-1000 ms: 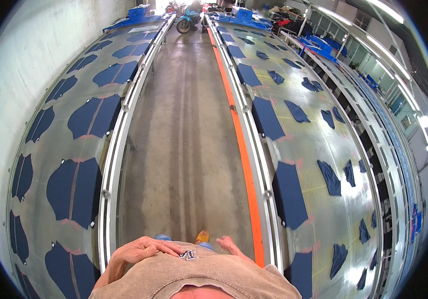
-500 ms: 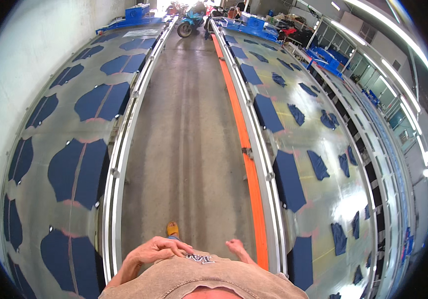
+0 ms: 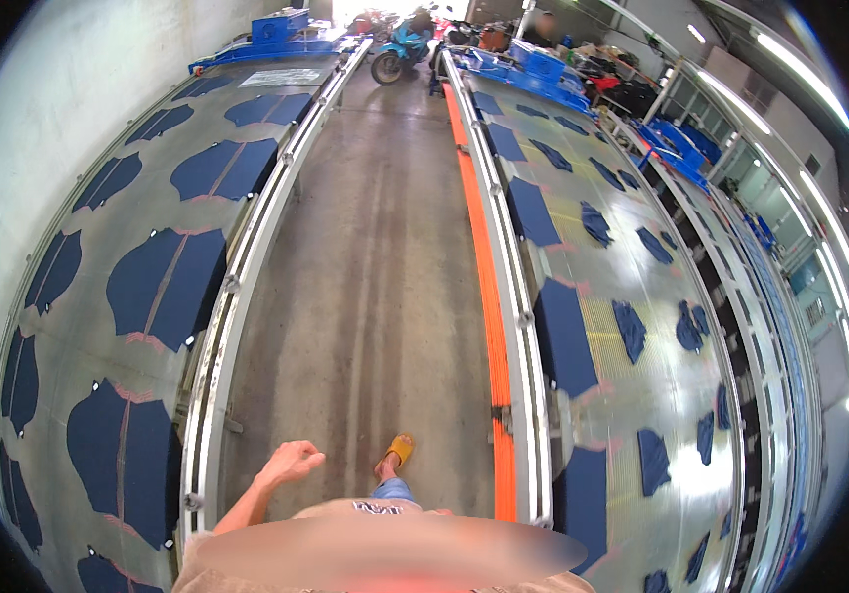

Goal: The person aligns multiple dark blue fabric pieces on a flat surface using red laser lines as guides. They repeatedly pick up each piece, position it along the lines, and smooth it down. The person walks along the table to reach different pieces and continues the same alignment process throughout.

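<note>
My left hand (image 3: 292,463) hangs over the walkway floor, just right of the left table's metal rail (image 3: 205,435). Its fingers are loosely curled together and I see nothing in them. My right hand is hidden below my body. On the left table lie dark blue fabric panels (image 3: 93,445), spread flat in rows, each with a pale line down its middle. Along the right table's near edge are more flat dark blue panels (image 3: 561,331); small crumpled dark blue cloth pieces (image 3: 654,461) lie farther in.
A concrete walkway (image 3: 365,247) runs between the two long tables. An orange strip (image 3: 484,267) follows the right table's side. Blue machine frames (image 3: 281,35) stand at the tables' far ends. A blue motorbike (image 3: 403,47) is parked at the aisle's end. One foot wears a yellow sandal (image 3: 401,450).
I have moved forward along the walkway, so tables and panels sit nearer. My left hand has swung away from my shirt over the floor. My right hand has gone out of sight.
</note>
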A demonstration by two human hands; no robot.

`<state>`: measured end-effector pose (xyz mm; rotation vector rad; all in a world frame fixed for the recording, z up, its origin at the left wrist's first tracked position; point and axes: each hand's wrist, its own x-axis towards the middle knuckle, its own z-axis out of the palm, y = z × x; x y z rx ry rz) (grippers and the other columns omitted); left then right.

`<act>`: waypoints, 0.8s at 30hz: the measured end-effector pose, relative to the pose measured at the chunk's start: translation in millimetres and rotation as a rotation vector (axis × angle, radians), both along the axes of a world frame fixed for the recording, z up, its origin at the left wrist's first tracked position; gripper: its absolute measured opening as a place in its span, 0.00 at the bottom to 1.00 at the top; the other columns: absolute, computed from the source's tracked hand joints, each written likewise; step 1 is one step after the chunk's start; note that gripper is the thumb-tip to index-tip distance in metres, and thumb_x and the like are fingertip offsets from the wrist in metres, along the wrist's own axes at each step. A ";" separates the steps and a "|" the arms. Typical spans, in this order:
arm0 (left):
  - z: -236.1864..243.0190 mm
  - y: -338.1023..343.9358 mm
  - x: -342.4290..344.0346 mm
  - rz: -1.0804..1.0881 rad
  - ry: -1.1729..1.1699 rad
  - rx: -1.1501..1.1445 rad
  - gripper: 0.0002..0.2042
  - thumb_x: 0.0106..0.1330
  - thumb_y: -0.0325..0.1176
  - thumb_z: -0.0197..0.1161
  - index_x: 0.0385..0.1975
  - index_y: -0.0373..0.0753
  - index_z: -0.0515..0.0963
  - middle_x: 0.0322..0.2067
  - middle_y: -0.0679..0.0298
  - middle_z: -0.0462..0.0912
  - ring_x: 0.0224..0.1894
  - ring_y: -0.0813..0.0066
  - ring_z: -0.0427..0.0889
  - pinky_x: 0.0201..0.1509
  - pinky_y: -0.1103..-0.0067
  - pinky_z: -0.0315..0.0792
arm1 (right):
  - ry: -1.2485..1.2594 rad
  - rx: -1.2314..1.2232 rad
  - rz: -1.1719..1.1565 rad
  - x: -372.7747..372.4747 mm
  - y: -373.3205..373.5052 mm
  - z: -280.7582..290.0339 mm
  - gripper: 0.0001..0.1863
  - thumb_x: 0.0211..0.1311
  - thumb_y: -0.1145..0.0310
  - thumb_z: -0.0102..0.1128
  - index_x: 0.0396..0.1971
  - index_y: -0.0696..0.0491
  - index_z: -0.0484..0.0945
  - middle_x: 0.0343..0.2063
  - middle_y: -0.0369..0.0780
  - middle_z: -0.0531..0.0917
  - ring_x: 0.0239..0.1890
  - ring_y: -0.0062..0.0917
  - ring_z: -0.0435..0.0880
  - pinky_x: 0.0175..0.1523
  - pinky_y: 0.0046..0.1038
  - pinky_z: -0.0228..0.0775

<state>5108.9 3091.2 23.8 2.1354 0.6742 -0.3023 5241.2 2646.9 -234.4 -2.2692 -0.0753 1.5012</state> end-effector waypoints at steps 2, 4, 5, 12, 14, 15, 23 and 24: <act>-59.5 24.8 19.3 0.203 0.109 -0.017 0.24 0.64 0.52 0.60 0.42 0.33 0.84 0.41 0.49 0.87 0.48 0.55 0.85 0.52 0.64 0.77 | -0.006 0.061 0.007 70.7 44.0 4.8 0.27 0.60 0.48 0.61 0.50 0.54 0.84 0.45 0.48 0.87 0.48 0.42 0.85 0.56 0.39 0.75; -104.1 35.5 13.4 0.661 0.260 -0.186 0.22 0.65 0.50 0.63 0.35 0.30 0.83 0.28 0.58 0.83 0.29 0.66 0.79 0.36 0.67 0.72 | -0.025 0.014 0.093 153.1 96.9 17.8 0.26 0.60 0.49 0.61 0.49 0.55 0.84 0.45 0.48 0.87 0.48 0.42 0.86 0.55 0.38 0.76; -120.2 37.8 11.0 0.741 0.345 -0.244 0.22 0.65 0.49 0.63 0.36 0.30 0.83 0.28 0.58 0.83 0.30 0.66 0.79 0.37 0.67 0.73 | -0.044 -0.063 0.190 198.8 125.4 25.9 0.26 0.60 0.50 0.61 0.48 0.56 0.84 0.45 0.48 0.87 0.47 0.41 0.86 0.54 0.37 0.76; -142.3 82.6 87.1 0.865 0.514 -0.482 0.20 0.66 0.47 0.65 0.42 0.33 0.81 0.35 0.56 0.82 0.35 0.65 0.80 0.39 0.67 0.75 | -0.340 0.237 -0.133 415.5 257.4 75.4 0.24 0.62 0.52 0.64 0.47 0.58 0.84 0.37 0.45 0.87 0.38 0.31 0.86 0.46 0.34 0.77; -150.1 115.6 140.4 0.802 0.512 -0.484 0.20 0.66 0.46 0.65 0.44 0.34 0.80 0.37 0.55 0.82 0.36 0.65 0.80 0.40 0.67 0.76 | -0.363 0.209 -0.119 456.8 289.1 75.4 0.23 0.63 0.52 0.64 0.47 0.57 0.84 0.34 0.43 0.88 0.35 0.27 0.87 0.41 0.32 0.79; -154.5 134.7 167.0 0.764 0.508 -0.481 0.19 0.66 0.46 0.65 0.45 0.34 0.79 0.37 0.55 0.82 0.37 0.65 0.80 0.40 0.67 0.76 | -0.386 0.183 -0.084 477.2 304.1 75.4 0.24 0.63 0.52 0.64 0.47 0.57 0.84 0.34 0.43 0.88 0.35 0.27 0.88 0.42 0.32 0.79; -153.2 382.6 439.0 0.693 0.365 -0.573 0.20 0.67 0.43 0.67 0.52 0.37 0.76 0.45 0.53 0.82 0.43 0.64 0.80 0.43 0.67 0.78 | -0.077 -0.009 -0.191 555.7 406.7 128.1 0.27 0.61 0.48 0.62 0.46 0.58 0.84 0.44 0.48 0.87 0.49 0.42 0.85 0.55 0.38 0.76; -150.8 412.1 473.7 0.745 0.301 -0.557 0.20 0.67 0.43 0.67 0.53 0.37 0.76 0.46 0.53 0.82 0.43 0.64 0.80 0.44 0.67 0.79 | -0.108 0.002 -0.092 572.2 426.0 133.8 0.28 0.61 0.47 0.61 0.47 0.57 0.84 0.45 0.48 0.87 0.51 0.42 0.84 0.57 0.38 0.75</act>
